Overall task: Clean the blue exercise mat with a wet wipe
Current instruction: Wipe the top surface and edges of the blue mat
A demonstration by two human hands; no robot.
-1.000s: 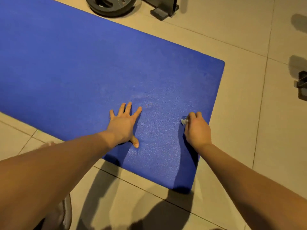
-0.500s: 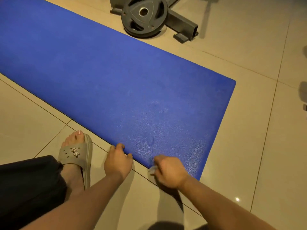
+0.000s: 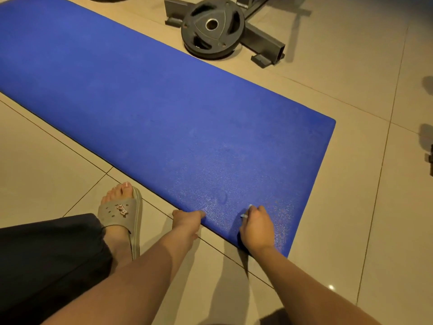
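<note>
Tiles of glossy beige cover the floor (image 3: 351,207), and on them the long blue foam exercise mat (image 3: 164,102) lies flat. It runs from the far left down to a near right corner, and its short end faces right.

The right hand (image 3: 256,227) rests on the mat close to that near corner. Its fingers are curled and pinch a small crumpled white wet wipe (image 3: 244,213) against the blue surface. Only a pale scrap of the wipe shows past the knuckles. The foam around this hand has a speckled sheen.

The left hand (image 3: 187,220) sits on the floor at the mat's near long edge, to the left of the right hand. Its fingers are bent and their tips touch the edge. Whether they grip the foam or only rest against it cannot be told.

Near left, a bare foot in a grey-beige perforated rubber slide sandal (image 3: 121,214) stands on the tiles just beside the mat's edge, and a dark trouser leg (image 3: 46,254) lies nearer still.

Beyond the mat's far edge, a round black weight plate (image 3: 212,31) with three cut-outs lies across the dark grey metal base of a frame (image 3: 262,41).
</note>
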